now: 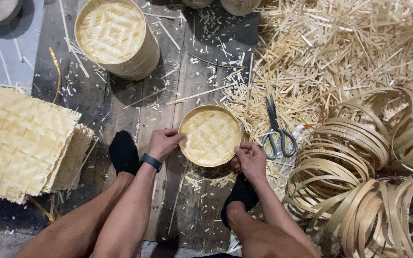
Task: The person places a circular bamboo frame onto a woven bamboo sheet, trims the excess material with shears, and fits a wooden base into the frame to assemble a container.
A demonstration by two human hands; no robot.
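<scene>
Head view: the left hand (163, 142) and right hand (250, 160) grip the round woven tray (210, 135) by opposite rims, fingers curled closed on it, at the plank floor's (96, 102) middle; scissors (277, 131) lie just beside it.

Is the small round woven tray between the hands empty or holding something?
Empty. The round woven tray, gripped by the left hand and right hand, shows only its bare woven bottom inside the rim.
</scene>
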